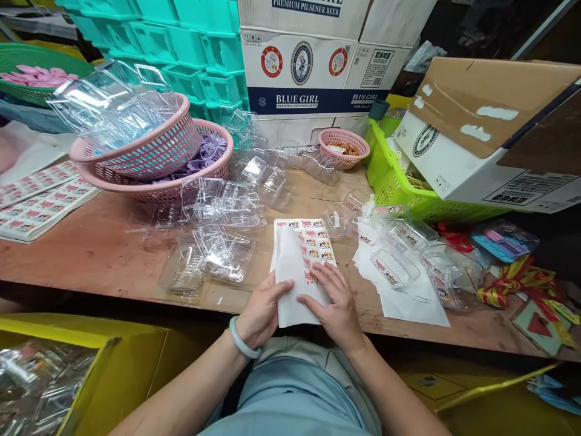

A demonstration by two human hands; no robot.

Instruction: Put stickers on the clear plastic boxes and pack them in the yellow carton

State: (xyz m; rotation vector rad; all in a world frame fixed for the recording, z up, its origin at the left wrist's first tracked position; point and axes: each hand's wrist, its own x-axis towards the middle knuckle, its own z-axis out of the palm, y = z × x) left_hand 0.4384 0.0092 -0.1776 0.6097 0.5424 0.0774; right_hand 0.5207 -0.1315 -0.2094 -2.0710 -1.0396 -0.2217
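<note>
Sticker sheet [316,241] w/ rows of small red-and-cartoon labels lies at the near edge of the wooden table [104,254], right in front of the person. A plain white paper sheet [290,275] covers its lower-left part & hangs a bit over the table edge. Left hand [262,310] pinches that paper's lower-left edge, thumb on top, fingers curled under; pale green bangle [240,340] on the wrist. Right hand [336,307] lies flat & open, fingers spread, tips pressing where paper meets stickers. Just left of the sheet: loose heap of empty clear clamshell boxes [218,242]. Just right: labelled clear boxes [394,266] on more white sheets [411,306]. Further back left, two stacked pink baskets [154,154], upper w/ clear boxes, lower w/ purple pieces [206,151]. Small pink basket [344,147] at the back, by the Blue Girl beer cartons [308,79]. Lime green crate [394,184] at right carries a cardboard box [490,133]. More sticker sheets [40,203] far left. Yellow bin [113,363] below the table, near left.
</note>
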